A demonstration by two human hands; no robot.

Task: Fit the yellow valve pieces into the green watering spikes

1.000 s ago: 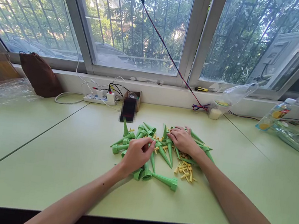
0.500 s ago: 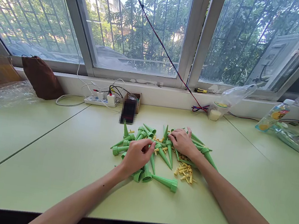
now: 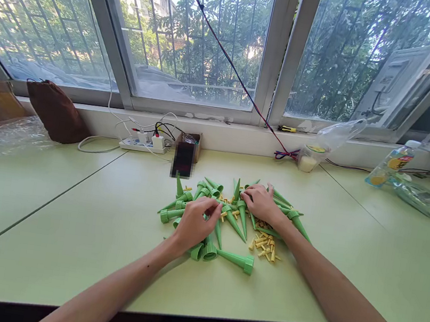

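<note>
A heap of green plastic spikes [image 3: 236, 224] with ribbed, hollow cap ends lies in the middle of the table, small yellow T-shaped pieces [image 3: 265, 247] scattered among them. My left hand [image 3: 196, 224] is over the left part of the heap, thumb and forefinger pinched together; what is between them is hidden. On the heap's far right side, my right hand [image 3: 261, 203] reaches in with curled fingers, the fingertips down beside an upright green spike [image 3: 237, 190]. Whatever these fingers grip cannot be made out. One loose spike [image 3: 235, 261] lies sideways at the near edge of the heap.
Behind the heap stands a small box with a blurred dark front [image 3: 183, 159], beside a power strip [image 3: 142, 145] with cables. A brown bag [image 3: 56, 113] is at the back left. At the back right are a plastic cup [image 3: 309, 159] and a bottle [image 3: 392, 165].
The whole view has shifted very slightly. Both hands keep nearly the same place and pose over the heap, and no piece has visibly moved.
</note>
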